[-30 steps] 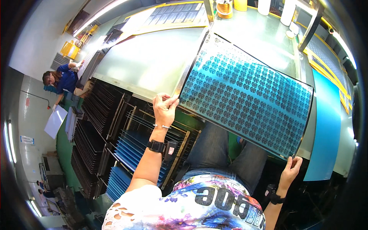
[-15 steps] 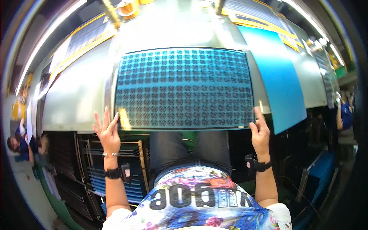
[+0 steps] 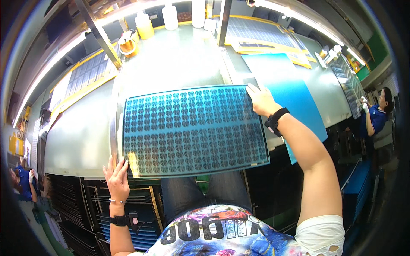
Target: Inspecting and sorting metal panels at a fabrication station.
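A blue rectangular sheet (image 3: 194,133) printed with rows of dark round patterns lies in front of me, tilted slightly, its near edge jutting past the table (image 3: 171,72). At its lower left corner is my left hand (image 3: 117,181), fingers stretched out and fingertips against or just beside the sheet's left edge. My right hand (image 3: 262,100) reaches to the far right corner, its fingers extended on that corner and not wrapped round it. Part of its thumb side is hard to make out. Just right of this hand lies a plain blue sheet (image 3: 294,98).
A metal strip (image 3: 114,115) runs along the left of the printed sheet. An orange tape roll (image 3: 128,47) and several bottles (image 3: 170,17) stand at the back. Below are racks of blue sheets (image 3: 124,226). A co-worker in blue (image 3: 378,117) works at far right, another person at far left.
My right hand has moved from the near right side up to the far right corner. The printed sheet now sits tilted, its right end farther away. My left hand stays by the near left corner.
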Motion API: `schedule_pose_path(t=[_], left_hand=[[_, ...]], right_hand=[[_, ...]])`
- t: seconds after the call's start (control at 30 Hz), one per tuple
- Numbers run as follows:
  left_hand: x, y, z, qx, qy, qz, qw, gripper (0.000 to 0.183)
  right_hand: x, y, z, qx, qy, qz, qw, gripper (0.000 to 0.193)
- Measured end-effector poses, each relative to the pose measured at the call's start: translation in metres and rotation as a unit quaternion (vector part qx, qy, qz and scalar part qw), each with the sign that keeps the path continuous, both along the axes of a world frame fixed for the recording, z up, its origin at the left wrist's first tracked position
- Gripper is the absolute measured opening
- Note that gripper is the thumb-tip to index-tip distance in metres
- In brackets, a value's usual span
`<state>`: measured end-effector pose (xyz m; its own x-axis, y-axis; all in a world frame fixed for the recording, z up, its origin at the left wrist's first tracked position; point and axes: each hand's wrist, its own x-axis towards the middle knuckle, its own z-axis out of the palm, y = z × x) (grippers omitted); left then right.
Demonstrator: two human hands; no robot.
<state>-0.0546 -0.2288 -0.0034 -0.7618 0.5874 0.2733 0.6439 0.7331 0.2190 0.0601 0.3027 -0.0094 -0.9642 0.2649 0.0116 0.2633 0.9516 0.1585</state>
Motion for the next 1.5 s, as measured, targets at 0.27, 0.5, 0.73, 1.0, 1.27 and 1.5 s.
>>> schedule_pose_path(t=[0.27,0.5,0.73,1.0,1.27,1.5], left_hand=[[-0.064,0.043,0.017,-0.071,-0.02,-0.092,0.993,0.044],[-0.171,0.12,-0.026,-0.105,-0.014,0.056,0.993,0.064],[-0.172,0.142,-0.019,-0.209,0.037,0.089,0.973,0.057],[-0.172,0.14,-0.019,-0.224,0.021,0.098,0.969,0.056],[-0.161,0.165,-0.028,-0.247,-0.009,0.083,0.965,0.066],[0.085,0.163,0.022,-0.124,-0.066,-0.324,0.936,0.077]], right_hand=[[-0.013,-0.013,-0.01,-0.032,0.058,-0.034,0.997,0.063],[-0.011,-0.014,0.007,-0.045,-0.038,-0.047,0.997,0.069],[0.004,-0.003,-0.002,-0.088,0.025,-0.011,0.996,0.072],[0.147,-0.089,0.031,-0.131,0.022,0.062,0.989,0.062],[0.203,-0.128,-0.006,-0.177,0.157,0.074,0.969,0.041],[0.195,-0.107,-0.013,-0.154,0.243,0.043,0.957,0.052]])
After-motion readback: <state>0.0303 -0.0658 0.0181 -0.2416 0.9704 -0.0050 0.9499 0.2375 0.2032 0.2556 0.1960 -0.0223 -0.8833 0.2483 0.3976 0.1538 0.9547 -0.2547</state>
